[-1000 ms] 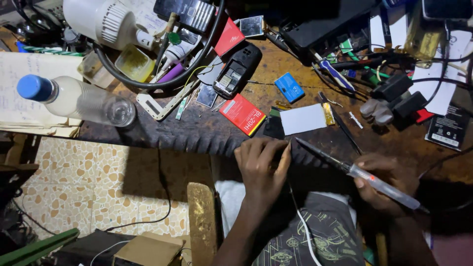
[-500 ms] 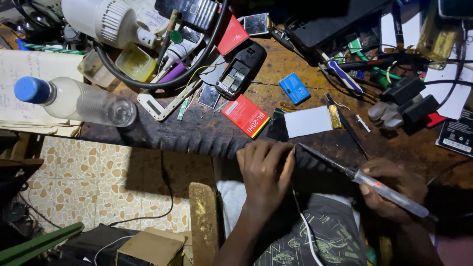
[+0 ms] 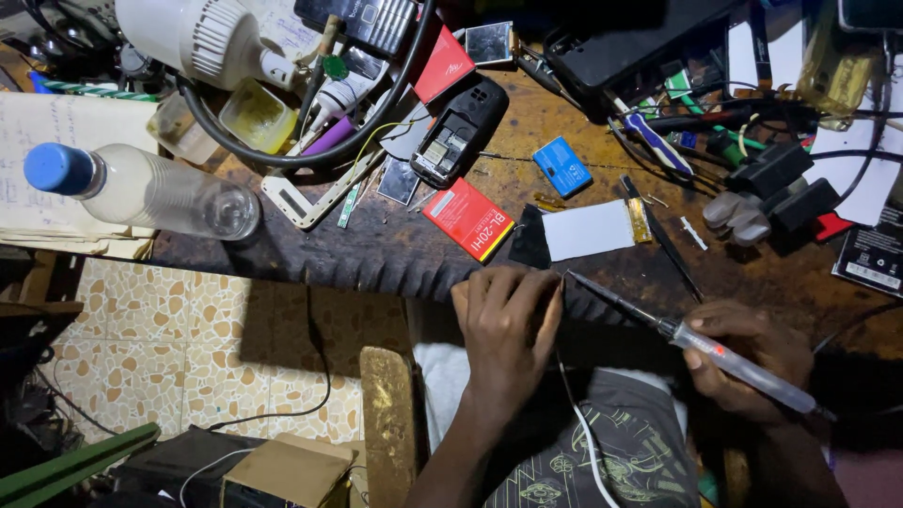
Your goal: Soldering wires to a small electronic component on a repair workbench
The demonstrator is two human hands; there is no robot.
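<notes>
My right hand (image 3: 748,353) grips the soldering iron (image 3: 696,341), its long axis slanting far-left, tip just beside my left hand (image 3: 508,325), fingers (image 3: 527,292) curled closed at the surface (image 3: 395,254) edge.

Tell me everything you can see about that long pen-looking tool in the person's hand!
It is a soldering iron: a thin dark metal shaft with a pointed tip, joined to a clear plastic handle with a small red spot inside. The right hand grips the handle, fingers wrapped around it. The tool lies slanted over the workbench edge, its tip aimed up-left, close to the fingers of the left hand. Whether the tip touches anything cannot be told.
</notes>
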